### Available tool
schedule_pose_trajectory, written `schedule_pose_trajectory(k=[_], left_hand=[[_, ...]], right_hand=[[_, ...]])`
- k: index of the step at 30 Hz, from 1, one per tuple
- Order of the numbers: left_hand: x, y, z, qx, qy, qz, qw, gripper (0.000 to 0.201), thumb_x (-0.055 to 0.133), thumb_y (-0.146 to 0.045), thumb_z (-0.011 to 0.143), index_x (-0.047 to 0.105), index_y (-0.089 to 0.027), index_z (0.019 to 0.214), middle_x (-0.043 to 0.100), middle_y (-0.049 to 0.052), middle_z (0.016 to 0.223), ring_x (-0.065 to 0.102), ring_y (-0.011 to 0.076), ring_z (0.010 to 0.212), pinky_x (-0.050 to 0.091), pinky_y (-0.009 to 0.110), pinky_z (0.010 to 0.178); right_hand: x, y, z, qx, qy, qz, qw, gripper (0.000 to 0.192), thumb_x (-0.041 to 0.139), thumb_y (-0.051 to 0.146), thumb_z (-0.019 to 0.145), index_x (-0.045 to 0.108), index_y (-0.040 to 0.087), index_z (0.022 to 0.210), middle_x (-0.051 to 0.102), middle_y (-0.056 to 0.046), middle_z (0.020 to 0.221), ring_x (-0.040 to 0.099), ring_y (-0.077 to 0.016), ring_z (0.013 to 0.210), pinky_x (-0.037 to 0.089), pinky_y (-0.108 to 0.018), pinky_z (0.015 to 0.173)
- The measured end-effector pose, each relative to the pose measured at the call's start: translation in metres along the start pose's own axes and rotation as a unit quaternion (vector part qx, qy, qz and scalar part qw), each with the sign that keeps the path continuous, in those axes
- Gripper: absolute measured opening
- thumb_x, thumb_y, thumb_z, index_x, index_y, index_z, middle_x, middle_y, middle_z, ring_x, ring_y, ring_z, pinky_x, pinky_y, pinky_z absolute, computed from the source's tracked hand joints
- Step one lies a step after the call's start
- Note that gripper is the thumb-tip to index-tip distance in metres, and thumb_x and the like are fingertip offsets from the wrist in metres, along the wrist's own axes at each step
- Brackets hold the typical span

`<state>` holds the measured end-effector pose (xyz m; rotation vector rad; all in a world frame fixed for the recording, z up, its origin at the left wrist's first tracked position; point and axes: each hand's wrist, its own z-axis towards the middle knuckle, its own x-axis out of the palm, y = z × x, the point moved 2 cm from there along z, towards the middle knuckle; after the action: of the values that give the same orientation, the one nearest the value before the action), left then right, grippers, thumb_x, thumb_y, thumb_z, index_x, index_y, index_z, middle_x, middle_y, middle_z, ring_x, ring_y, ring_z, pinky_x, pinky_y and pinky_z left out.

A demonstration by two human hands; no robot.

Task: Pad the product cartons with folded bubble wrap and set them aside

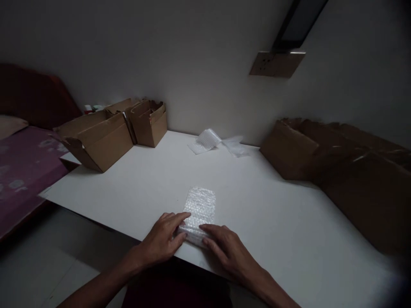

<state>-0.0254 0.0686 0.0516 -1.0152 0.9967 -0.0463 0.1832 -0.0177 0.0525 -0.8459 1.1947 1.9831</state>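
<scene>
Head view: left hand [162, 241] and right hand [224, 248] press flat, fingers spread open, on the near end of a nubbly bubble-wrap rectangle [199, 207] lying at the smooth white table's [289, 231] front edge. Brown corrugated cardboard boxes [109, 132] stand far left; loose bubble wrap [213, 141] lies beyond.

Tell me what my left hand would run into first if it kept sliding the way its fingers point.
The left hand points up and to the right, with its fingertips already on the near end of the bubble wrap piece. It would meet that wrap first, and probably the right hand just beside it.
</scene>
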Motion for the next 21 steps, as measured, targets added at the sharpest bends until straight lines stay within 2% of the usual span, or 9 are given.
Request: schedule_pose_trajectory(k=[3,5,8,10,13,16,21], left_hand=[[0.003,0.004,0.011,-0.048,-0.007,0.032,0.998,0.043,0.056,-0.026,0.090,0.057,-0.019,0.133,0.073,0.008,0.101,0.064,0.0239,0.090,0.050,0.043,0.087],[0.006,0.007,0.022,-0.053,-0.042,0.072,0.995,0.038,0.055,-0.026,0.091,0.060,-0.017,0.128,0.072,0.008,0.097,0.064,0.0248,0.088,0.049,0.046,0.089],[0.009,0.007,0.027,-0.006,-0.094,0.087,0.992,0.035,0.055,-0.026,0.091,0.061,-0.017,0.124,0.067,0.013,0.116,0.061,0.0283,0.107,0.047,0.049,0.095],[0.009,0.003,0.020,0.035,-0.104,0.071,0.991,0.038,0.059,-0.025,0.088,0.060,-0.017,0.125,0.062,0.015,0.128,0.055,0.0298,0.119,0.045,0.050,0.100],[0.006,-0.002,0.005,0.058,-0.075,0.029,0.995,0.042,0.056,-0.016,0.084,0.059,-0.019,0.126,0.065,0.011,0.123,0.057,0.0262,0.115,0.046,0.046,0.100],[0.004,-0.001,0.001,0.003,-0.052,-0.004,0.999,0.044,0.053,-0.015,0.084,0.059,-0.020,0.127,0.069,0.009,0.110,0.061,0.0236,0.104,0.049,0.042,0.093],[0.008,0.008,0.020,-0.058,-0.100,0.119,0.986,0.041,0.052,-0.025,0.088,0.060,-0.016,0.128,0.066,0.013,0.116,0.057,0.0311,0.109,0.046,0.051,0.096]], right_hand=[[-0.005,0.007,-0.001,-0.034,-0.026,-0.074,0.996,0.033,0.056,0.023,0.094,0.056,0.021,0.128,0.066,-0.013,0.123,0.062,-0.0269,0.106,0.051,-0.045,0.087],[-0.004,0.009,0.005,-0.051,0.001,-0.122,0.991,0.040,0.062,0.021,0.087,0.056,0.021,0.127,0.064,-0.014,0.127,0.061,-0.0303,0.107,0.049,-0.049,0.088],[0.001,0.005,0.013,-0.047,0.042,-0.148,0.987,0.040,0.058,0.009,0.083,0.060,0.020,0.122,0.068,-0.014,0.119,0.062,-0.0287,0.097,0.050,-0.047,0.082],[0.001,0.000,0.013,-0.035,0.040,-0.109,0.993,0.039,0.050,0.007,0.088,0.059,0.019,0.124,0.070,-0.012,0.113,0.064,-0.0255,0.092,0.051,-0.045,0.081],[-0.001,-0.004,0.008,0.026,0.090,0.007,0.996,0.035,0.048,0.025,0.099,0.056,0.025,0.134,0.071,-0.009,0.111,0.066,-0.0226,0.094,0.053,-0.041,0.084],[-0.004,-0.003,0.010,0.089,0.155,0.063,0.982,0.035,0.048,0.039,0.101,0.057,0.030,0.134,0.071,-0.007,0.114,0.067,-0.0224,0.099,0.053,-0.039,0.086],[-0.003,-0.005,0.046,0.078,0.120,-0.086,0.986,0.030,0.056,0.037,0.096,0.065,0.018,0.116,0.065,-0.015,0.121,0.060,-0.0302,0.106,0.046,-0.049,0.093]])
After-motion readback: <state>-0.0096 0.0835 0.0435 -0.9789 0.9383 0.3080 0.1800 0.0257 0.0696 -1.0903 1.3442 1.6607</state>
